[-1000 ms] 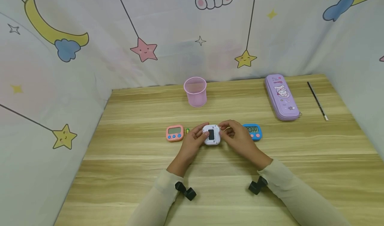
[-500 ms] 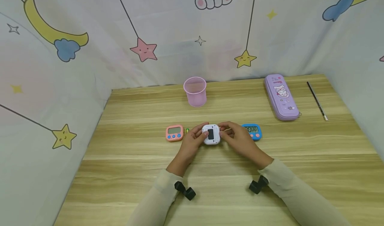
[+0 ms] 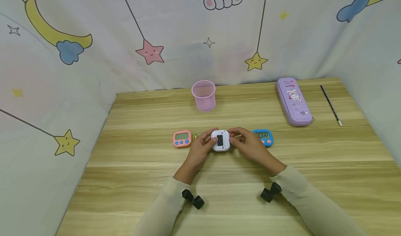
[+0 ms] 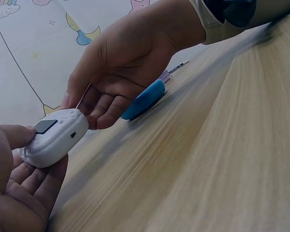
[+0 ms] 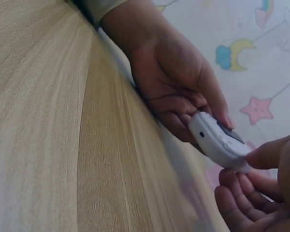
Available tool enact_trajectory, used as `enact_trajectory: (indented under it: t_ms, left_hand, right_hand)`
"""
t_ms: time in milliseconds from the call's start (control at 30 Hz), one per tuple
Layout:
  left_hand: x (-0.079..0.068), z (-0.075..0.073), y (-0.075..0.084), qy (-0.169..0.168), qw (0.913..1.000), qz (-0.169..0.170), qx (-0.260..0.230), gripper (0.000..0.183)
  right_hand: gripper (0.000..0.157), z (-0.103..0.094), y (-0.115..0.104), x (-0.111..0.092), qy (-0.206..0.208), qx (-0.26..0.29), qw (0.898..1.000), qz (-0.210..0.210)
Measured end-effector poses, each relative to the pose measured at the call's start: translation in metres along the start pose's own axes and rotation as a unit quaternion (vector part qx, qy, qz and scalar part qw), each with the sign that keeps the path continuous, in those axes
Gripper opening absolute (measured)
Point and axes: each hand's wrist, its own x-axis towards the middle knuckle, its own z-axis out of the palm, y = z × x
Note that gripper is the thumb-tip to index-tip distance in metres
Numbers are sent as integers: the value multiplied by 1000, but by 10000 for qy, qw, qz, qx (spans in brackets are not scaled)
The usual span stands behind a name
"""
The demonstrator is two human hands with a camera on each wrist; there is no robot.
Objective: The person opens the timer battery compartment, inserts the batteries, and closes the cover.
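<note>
A white digital timer [image 3: 220,140], back side up with a dark rectangle on it, is held between both hands above the table. My left hand [image 3: 199,148] grips its left side, thumb [image 4: 20,135] on the back and fingers beneath. At the opposite edge my right hand [image 3: 249,143] pinches the timer's rim, its thumb [image 5: 261,157] on the edge and the other fingers curled. The timer's front is hidden. Left of the left hand lie a pink timer [image 3: 182,139] and a small green cylinder [image 3: 195,136]. A blue timer [image 3: 264,138] lies partly behind the right hand.
A pink translucent cup [image 3: 205,102] stands at the back of the wooden table [image 3: 141,180]. A purple pencil case [image 3: 294,102] and a dark pencil [image 3: 331,105] lie at the back right. A patterned curtain [image 3: 181,27] surrounds the table.
The right hand's fingers have shifted slightly at the white timer's edge over the last second. The left hand and the other objects look unchanged.
</note>
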Motion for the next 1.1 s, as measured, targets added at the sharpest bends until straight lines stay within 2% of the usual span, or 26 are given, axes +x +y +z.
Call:
enact_trajectory:
  t_ms: [333,533,867,1100]
  left_hand:
    - [0,0,0,-68,10000,39,42,44]
    - [0,-1,0,-103,9999,91,51,43]
    - [3,-2,1,-134,9998,-92,72,44]
    - [1,-1,0,-80,9999,-28,86,43]
  right_hand:
    - [37,-1,0,0,-103,-2,9997,217]
    - [37,-1,1,1,-174,116,9996,201]
    - [39,-2,2,2,-263,276,9991,196]
    - [40,-1,2,3,-339,443,9981,271]
